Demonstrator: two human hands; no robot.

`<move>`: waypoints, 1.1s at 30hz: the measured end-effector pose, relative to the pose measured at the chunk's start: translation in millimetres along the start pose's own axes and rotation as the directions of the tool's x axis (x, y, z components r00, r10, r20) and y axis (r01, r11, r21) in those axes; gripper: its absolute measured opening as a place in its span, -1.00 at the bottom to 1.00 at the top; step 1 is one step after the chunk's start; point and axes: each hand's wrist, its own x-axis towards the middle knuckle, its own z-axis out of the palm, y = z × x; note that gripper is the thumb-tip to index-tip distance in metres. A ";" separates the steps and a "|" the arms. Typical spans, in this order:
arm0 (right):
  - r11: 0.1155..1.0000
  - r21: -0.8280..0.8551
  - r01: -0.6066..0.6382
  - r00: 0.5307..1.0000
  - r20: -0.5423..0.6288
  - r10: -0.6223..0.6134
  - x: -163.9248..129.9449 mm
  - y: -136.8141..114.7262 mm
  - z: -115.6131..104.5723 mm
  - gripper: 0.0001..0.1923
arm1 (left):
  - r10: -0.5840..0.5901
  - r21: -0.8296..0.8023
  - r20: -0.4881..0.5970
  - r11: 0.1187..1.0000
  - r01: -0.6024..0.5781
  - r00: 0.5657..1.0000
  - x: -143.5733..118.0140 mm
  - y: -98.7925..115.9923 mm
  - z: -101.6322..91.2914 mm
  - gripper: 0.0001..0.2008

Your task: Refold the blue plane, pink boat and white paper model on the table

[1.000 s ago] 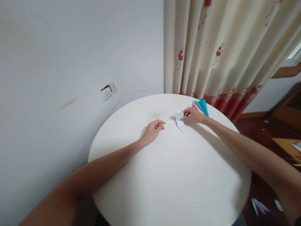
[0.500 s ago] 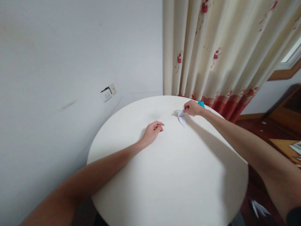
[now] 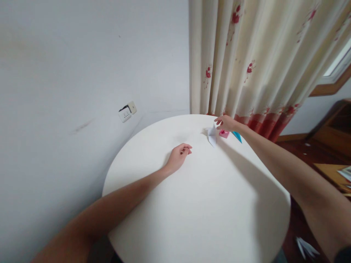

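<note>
In the head view, the white folded paper point(image 3: 212, 137) is on the far part of the round white bench point(image 3: 197, 204), a bit right of the middle. One part of it sticks up and another part points back toward the person. The right hand point(image 3: 225, 123) is at its top, with the thumb and first finger a little apart, so it does not look pinched tight. I cannot tell if a fingertip is touching the paper. The left hand point(image 3: 178, 156) rests on the bench, nearer the person and to the left. Its fingers are softly curled, and it holds nothing. Just right of the white paper is a small pink folded paper point(image 3: 224, 134), close below the right hand. Past that is a blue folded paper point(image 3: 237, 137), partly hidden by the right arm. To work well here, the right hand should be slow and light, because thin paper most likely bends or tips with a small bump. It is best to open the fingers wide before pulling away, so the top corner does not catch. Going up first, then back, should keep the wrist from brushing the pink and blue ones. If the white paper wobbles, the left hand is free and near enough to steady its low part. Only the folds should be touched, not the soft loose edges.
</note>
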 end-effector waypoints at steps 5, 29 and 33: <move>0.999 -0.032 -0.009 0.883 -0.470 -0.007 -38.0 -44.4 4.9 -0.72 | 0.126 0.337 0.026 0.933 -0.127 0.992 3.2 -1.7 -5.8 -0.65; 0.987 -0.103 0.126 0.984 0.139 -0.111 -132.7 -134.5 117.7 -0.44 | -0.081 0.802 0.402 0.512 -0.308 0.912 -13.5 -5.0 -3.4 -0.41; 0.990 -0.084 0.112 0.985 0.143 -0.099 -132.1 -136.2 116.5 -0.44 | -0.045 0.791 0.404 0.518 -0.325 0.914 -11.8 -7.7 -6.1 -0.43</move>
